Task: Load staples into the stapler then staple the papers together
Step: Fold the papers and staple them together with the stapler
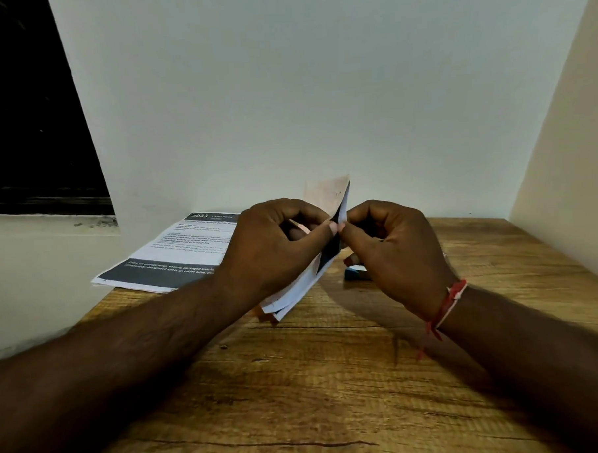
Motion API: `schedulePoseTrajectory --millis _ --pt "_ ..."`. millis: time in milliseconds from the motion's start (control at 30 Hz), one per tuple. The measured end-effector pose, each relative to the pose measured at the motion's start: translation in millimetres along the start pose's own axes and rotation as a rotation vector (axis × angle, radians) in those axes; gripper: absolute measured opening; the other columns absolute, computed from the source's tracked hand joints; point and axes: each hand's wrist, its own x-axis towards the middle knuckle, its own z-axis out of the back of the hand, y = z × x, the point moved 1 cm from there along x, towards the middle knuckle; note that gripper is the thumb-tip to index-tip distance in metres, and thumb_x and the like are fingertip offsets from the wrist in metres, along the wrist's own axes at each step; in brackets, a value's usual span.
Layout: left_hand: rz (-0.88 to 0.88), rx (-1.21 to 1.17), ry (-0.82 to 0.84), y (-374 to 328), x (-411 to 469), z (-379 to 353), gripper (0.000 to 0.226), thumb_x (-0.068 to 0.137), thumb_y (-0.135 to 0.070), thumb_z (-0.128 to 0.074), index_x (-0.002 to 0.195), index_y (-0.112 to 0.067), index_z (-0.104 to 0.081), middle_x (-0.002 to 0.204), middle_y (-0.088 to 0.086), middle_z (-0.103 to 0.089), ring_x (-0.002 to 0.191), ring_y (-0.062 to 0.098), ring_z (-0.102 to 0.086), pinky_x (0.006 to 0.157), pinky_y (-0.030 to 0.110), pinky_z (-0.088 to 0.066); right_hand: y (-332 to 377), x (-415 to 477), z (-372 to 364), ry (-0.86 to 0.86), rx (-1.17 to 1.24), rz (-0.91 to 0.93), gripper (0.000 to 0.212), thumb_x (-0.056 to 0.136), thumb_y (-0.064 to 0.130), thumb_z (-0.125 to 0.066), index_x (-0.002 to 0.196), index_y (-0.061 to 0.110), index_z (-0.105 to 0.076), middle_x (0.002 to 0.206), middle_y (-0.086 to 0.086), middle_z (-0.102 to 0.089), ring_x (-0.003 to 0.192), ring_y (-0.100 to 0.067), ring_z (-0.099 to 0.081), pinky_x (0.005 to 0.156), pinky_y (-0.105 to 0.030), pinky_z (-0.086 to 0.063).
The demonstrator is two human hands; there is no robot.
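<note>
Both my hands meet above the wooden table (331, 379), working a small sheaf of papers (295, 295) held upright and tilted between them. My left hand (274, 241) is closed on the sheaf, thumb pressed to its near face and fingers curled behind it, so the sheets run down under my palm and their lower corners fan out just below my wrist, hanging clear of the tabletop or barely above it; I cannot tell which. My right hand (391, 246) is pinched shut on the upper edge of the same sheaf, its thumb tip touching my left thumb tip where a dark printed band shows on the top sheet. A pale corner of paper rises above both sets of knuckles. A red and white thread (448, 302) is tied round my right wrist, its loose ends trailing below. Just beyond my right palm, partly hidden by it, a small blue and orange thing (354, 273) lies on the table; too little of it shows to say whether it is the stapler or a staple box. Beyond my left hand, flat on the table's far left corner, lies a printed sheet (175, 252) with a dark header and a dark footer band, its text too small to read.
</note>
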Motion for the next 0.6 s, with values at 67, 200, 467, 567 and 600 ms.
schedulePoseTrajectory --millis 67,200,467,567,600 --pt "-0.009 -0.001 -0.018 0.0 0.8 0.2 0.011 0.100 -0.027 -0.084 0.090 -0.029 -0.088 0.080 -0.012 -0.082 0.074 0.010 -0.078 0.070 0.030 -0.063 0.2 -0.4 0.0 -0.001 0.011 -0.007 0.012 0.101 0.015 -0.075 0.091 0.018 -0.080 0.083 -0.003 -0.081 0.079 -0.021 -0.081 0.070 -0.050 -0.070" --pt "0.040 -0.046 -0.030 0.2 1.4 -1.4 0.016 0.102 -0.023 -0.082 0.087 -0.020 -0.088 0.077 -0.008 -0.082 0.070 0.003 -0.075 0.069 0.018 -0.057 2.9 -1.6 0.7 0.022 0.132 -0.106 0.011 0.102 0.010 -0.073 0.093 0.005 -0.077 0.086 -0.014 -0.079 0.077 -0.016 -0.080 0.068 -0.049 -0.070" --pt "0.095 -0.135 -0.002 1.4 0.7 -2.1 0.015 0.103 -0.020 -0.079 0.091 -0.019 -0.088 0.075 -0.006 -0.082 0.070 0.004 -0.074 0.071 0.018 -0.058 1.8 -2.6 1.0 0.031 0.150 -0.075 0.012 0.102 0.008 -0.071 0.090 0.006 -0.075 0.084 -0.012 -0.077 0.081 -0.024 -0.080 0.071 -0.049 -0.071" --pt "0.071 -0.134 0.001 1.3 1.0 -1.6 0.008 0.101 -0.023 -0.083 0.096 -0.022 -0.088 0.083 -0.006 -0.084 0.078 0.011 -0.079 0.078 0.033 -0.066 -0.4 -3.6 0.3 0.042 0.038 0.039 0.015 0.102 0.013 -0.072 0.087 0.011 -0.073 0.081 -0.007 -0.075 0.079 -0.028 -0.077 0.071 -0.050 -0.068" --pt "0.067 -0.136 -0.008 0.8 1.3 -1.3 0.004 0.099 -0.025 -0.085 0.096 -0.023 -0.088 0.085 -0.006 -0.085 0.080 0.015 -0.080 0.079 0.037 -0.067 -0.8 -3.9 -0.2 0.051 -0.001 0.085 0.016 0.103 0.014 -0.072 0.086 0.012 -0.073 0.080 -0.003 -0.075 0.076 -0.026 -0.077 0.070 -0.050 -0.066"
